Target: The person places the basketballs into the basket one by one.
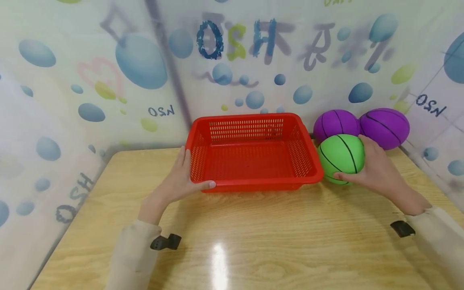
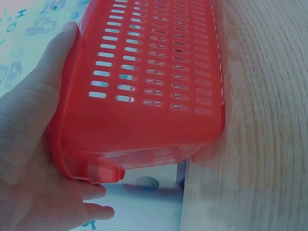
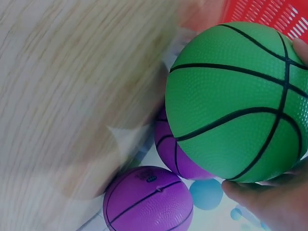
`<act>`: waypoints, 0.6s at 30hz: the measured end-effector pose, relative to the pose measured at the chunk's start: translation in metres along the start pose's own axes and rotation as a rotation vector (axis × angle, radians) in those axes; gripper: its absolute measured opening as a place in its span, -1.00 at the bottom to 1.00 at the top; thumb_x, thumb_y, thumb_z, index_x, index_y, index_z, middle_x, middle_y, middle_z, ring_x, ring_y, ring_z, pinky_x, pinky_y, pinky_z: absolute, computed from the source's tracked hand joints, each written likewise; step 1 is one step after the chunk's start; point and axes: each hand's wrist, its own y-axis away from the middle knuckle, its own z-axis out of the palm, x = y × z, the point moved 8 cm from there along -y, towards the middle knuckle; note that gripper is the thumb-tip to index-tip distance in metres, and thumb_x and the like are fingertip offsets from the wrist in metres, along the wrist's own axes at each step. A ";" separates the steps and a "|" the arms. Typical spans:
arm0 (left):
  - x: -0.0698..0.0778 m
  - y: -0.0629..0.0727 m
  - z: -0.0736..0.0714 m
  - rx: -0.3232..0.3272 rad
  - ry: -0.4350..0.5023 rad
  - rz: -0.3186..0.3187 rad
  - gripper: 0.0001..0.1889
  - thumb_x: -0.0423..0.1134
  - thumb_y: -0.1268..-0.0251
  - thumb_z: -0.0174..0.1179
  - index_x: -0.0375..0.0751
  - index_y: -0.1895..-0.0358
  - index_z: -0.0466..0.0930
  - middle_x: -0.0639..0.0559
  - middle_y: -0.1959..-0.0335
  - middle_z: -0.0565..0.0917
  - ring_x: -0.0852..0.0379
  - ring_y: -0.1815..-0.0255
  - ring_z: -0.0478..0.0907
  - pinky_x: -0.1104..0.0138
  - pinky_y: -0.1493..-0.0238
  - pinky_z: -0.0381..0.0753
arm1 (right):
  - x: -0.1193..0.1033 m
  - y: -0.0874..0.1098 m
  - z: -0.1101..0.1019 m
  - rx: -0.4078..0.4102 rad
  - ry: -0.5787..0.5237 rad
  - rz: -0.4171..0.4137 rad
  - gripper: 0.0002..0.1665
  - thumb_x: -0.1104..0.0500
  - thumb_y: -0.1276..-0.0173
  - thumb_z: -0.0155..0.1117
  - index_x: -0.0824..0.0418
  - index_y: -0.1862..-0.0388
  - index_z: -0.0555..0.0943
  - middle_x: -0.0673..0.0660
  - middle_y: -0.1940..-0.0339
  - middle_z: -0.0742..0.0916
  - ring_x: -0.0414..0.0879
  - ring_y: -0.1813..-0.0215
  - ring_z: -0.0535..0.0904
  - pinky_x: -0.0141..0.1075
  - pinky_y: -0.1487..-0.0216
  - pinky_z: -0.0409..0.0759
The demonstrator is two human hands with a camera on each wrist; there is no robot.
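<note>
A red plastic basket (image 1: 253, 186) with slotted walls stands on the wooden table, and nothing lies inside it. My left hand (image 1: 177, 177) grips its near left corner, thumb along the front rim and fingers along the left side; the left wrist view shows the basket's slotted side wall (image 2: 139, 130) up close. Just right of the basket, my right hand (image 1: 378, 167) holds a green ball (image 1: 342, 157) with black lines, its fingers and thumb spread round the right side. Whether the ball touches the table, I cannot tell.
Two purple balls, one behind the green ball (image 1: 335, 121) and one farther right (image 1: 386, 127), lie against the back wall. A patterned sheet (image 1: 224, 88) with blue and green spots hangs behind the table (image 1: 253, 237) and at both sides.
</note>
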 end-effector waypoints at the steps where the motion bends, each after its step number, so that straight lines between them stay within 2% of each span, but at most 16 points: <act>1: 0.000 0.000 0.000 0.000 -0.003 0.000 0.29 0.33 0.16 0.31 -0.08 -0.48 -0.43 -0.14 -0.48 -0.32 -0.15 -0.43 -0.18 -0.11 -0.13 0.35 | 0.000 0.001 -0.002 0.006 -0.008 0.003 0.34 -0.04 0.34 0.66 0.50 -0.30 0.11 0.45 -0.05 0.41 0.33 0.04 0.35 0.21 0.19 0.39; 12: 0.001 0.001 0.001 -0.010 -0.032 -0.001 0.30 0.34 0.13 0.29 -0.16 -0.47 -0.44 -0.19 -0.48 -0.35 -0.19 -0.44 -0.21 -0.14 -0.18 0.27 | -0.001 0.006 -0.029 0.024 -0.020 0.070 0.41 0.01 0.33 0.66 0.43 -0.40 0.03 0.52 -0.16 0.36 0.39 -0.02 0.32 0.30 0.17 0.34; 18: 0.001 0.001 0.000 -0.001 -0.024 0.005 0.29 0.34 0.13 0.29 -0.14 -0.48 -0.43 -0.16 -0.48 -0.33 -0.17 -0.44 -0.19 -0.13 -0.15 0.31 | -0.009 -0.001 -0.047 0.053 0.004 0.070 0.39 0.03 0.35 0.66 0.40 -0.40 0.05 0.50 -0.14 0.37 0.40 0.03 0.34 0.31 0.23 0.35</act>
